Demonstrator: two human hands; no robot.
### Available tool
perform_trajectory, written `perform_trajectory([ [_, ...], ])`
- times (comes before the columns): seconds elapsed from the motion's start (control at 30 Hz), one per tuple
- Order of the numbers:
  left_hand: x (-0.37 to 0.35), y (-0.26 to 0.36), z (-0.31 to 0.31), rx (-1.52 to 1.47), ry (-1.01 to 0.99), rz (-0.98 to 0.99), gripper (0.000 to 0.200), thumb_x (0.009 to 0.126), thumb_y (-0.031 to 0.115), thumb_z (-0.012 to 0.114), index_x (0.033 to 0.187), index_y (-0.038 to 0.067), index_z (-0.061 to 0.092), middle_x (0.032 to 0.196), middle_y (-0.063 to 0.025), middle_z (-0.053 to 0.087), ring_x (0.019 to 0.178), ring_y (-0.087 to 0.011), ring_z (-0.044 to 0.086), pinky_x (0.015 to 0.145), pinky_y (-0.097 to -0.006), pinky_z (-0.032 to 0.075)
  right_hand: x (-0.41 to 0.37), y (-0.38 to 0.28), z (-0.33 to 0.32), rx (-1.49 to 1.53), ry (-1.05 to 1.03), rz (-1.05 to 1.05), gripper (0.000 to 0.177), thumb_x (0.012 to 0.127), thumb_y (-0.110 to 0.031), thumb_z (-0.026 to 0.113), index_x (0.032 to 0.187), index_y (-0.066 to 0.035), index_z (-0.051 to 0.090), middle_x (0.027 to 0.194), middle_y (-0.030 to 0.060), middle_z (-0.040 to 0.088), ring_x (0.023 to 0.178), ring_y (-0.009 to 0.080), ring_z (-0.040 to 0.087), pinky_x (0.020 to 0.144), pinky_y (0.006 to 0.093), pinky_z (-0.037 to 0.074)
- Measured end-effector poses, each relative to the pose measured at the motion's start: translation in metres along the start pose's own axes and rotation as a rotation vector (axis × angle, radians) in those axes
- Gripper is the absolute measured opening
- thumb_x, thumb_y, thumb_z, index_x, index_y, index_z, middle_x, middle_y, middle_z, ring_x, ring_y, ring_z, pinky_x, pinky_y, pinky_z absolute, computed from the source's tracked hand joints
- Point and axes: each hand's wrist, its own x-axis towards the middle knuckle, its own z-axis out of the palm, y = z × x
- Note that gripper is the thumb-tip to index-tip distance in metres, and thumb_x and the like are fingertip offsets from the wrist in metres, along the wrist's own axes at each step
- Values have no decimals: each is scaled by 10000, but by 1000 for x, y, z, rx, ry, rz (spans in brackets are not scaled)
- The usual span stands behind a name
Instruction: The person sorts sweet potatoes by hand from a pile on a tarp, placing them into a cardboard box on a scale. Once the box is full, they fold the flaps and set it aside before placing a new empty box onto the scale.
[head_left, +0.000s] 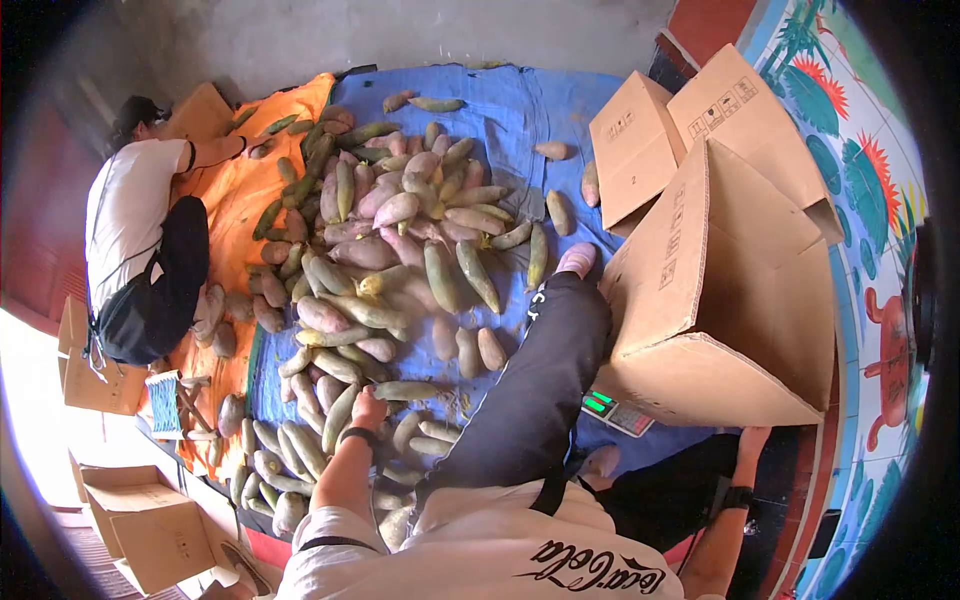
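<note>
My left hand (pixel 368 408) is closed at the near end of a long green gourd-like vegetable (pixel 405 391), low over the pile. Around it lie more long green vegetables (pixel 300 447), some pale and some streaked with brown. At the right, my right hand (pixel 752 438) grips the lower edge of a big open cardboard box (pixel 650 265), its fingers partly hidden by the box. Beside the box's near side sits a digital scale (pixel 618 412) with lit green digits. The inside of the box is in shadow.
A large heap of pinkish and green vegetables (pixel 395 208) covers a blue tarp (pixel 500 110). Another person (pixel 145 235) crouches at the left by an orange tarp (pixel 225 265). A second cardboard box (pixel 630 140), a small folding stool (pixel 180 405) and a lower-left carton (pixel 150 525) stand around.
</note>
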Motion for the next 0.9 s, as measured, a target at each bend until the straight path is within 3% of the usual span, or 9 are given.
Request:
perform_trajectory([
  [0.27,54,49,-3,-97,92,115,712,707,228,577,1312,110,220,1066,-265,490,992,-391,483,868,-407,401,-19,-70,-6,-50,-49,-155,350,860,-204,466,1060,82,481,1073,215,519,1040,327,462,917,374,315],
  [0.53,102,85,-22,-62,61,90,850,710,246,560,1348,223,-2,915,-251,578,871,-398,552,779,-438,434,-34,-51,-5,-344,34,-181,381,850,-172,460,1144,66,410,1153,207,457,1065,331,429,909,381,323],
  [0.6,158,47,11,-63,34,125,856,712,262,571,1347,219,-2,909,-255,575,858,-411,550,772,-438,436,-40,-76,-1,-328,25,-70,373,849,-169,455,1148,52,416,1166,199,452,1068,325,426,914,382,325],
  [0.63,212,1,49,-9,79,286,859,712,263,575,1346,219,-2,920,-259,570,853,-414,550,772,-435,437,-41,-84,2,-331,40,-53,373,849,-169,455,1148,52,416,1166,199,452,1068,325,426,914,382,325],
  [0.7,275,-45,84,71,94,556,852,718,262,575,1346,222,-1,958,-274,553,866,-426,540,778,-428,435,-39,-95,5,51,20,-26,331,863,-125,428,1153,34,422,1165,202,454,1103,315,412,924,362,320],
  [0.73,239,-8,54,-114,-33,291,846,727,260,566,1350,221,-5,1032,-262,532,923,-386,535,810,-393,426,-38,-89,5,49,41,-12,331,863,-125,428,1153,34,422,1165,202,454,1103,315,412,924,362,320],
  [0.8,193,30,15,-429,-40,148,832,746,260,559,1352,253,-11,1121,-225,497,1010,-320,503,845,-375,411,-36,-76,7,155,26,27,339,851,-118,431,1154,34,419,1169,205,450,1111,324,405,921,361,321],
  [0.87,202,27,10,-380,-186,90,810,764,270,553,1350,299,-7,1232,-180,414,1090,-289,437,860,-441,389,-36,-104,5,-15,48,-11,322,838,-107,436,1124,39,440,1145,213,468,1094,329,422,903,365,335],
  [0.9,142,91,-33,-686,-170,-259,788,779,279,544,1344,333,-3,1294,-157,345,1124,-313,396,842,-545,359,-37,-115,6,-184,49,-56,305,825,-95,440,1095,45,462,1121,221,486,1077,334,438,884,370,349],
])
